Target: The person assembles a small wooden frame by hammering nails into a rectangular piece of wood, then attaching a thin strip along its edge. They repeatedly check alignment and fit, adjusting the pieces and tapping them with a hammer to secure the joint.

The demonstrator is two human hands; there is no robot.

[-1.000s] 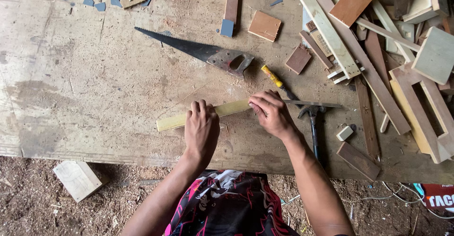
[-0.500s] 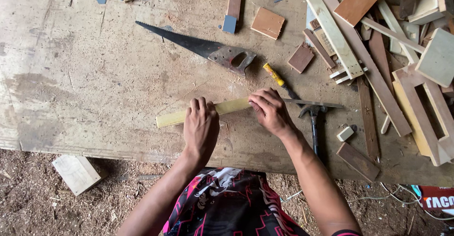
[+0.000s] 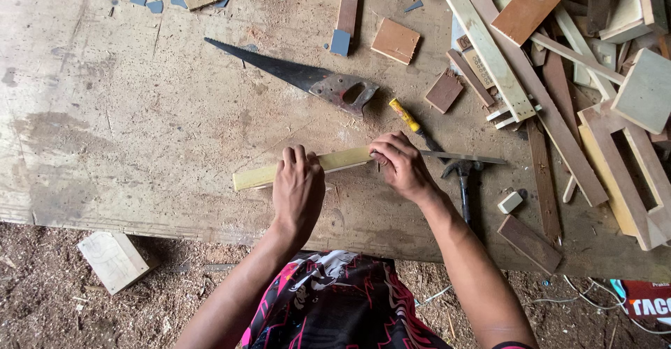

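A long yellow wooden strip [image 3: 255, 177] lies across the worn plywood workbench [image 3: 140, 132]. My left hand [image 3: 298, 190] presses down on its middle, fingers pointing away from me. My right hand [image 3: 402, 165] is curled over the strip's right end, where a thin metal blade [image 3: 465, 157] runs off to the right. What sits under the right fingers is hidden.
A handsaw [image 3: 300, 76] lies beyond the hands. A yellow-handled tool [image 3: 405, 114] and a hammer [image 3: 464, 185] lie by my right hand. Wood offcuts and slats [image 3: 545, 69] pile up on the right. A pale block [image 3: 112, 259] lies on the sawdust floor.
Both hands stay on the strip in nearly the same place. The view has shifted slightly.
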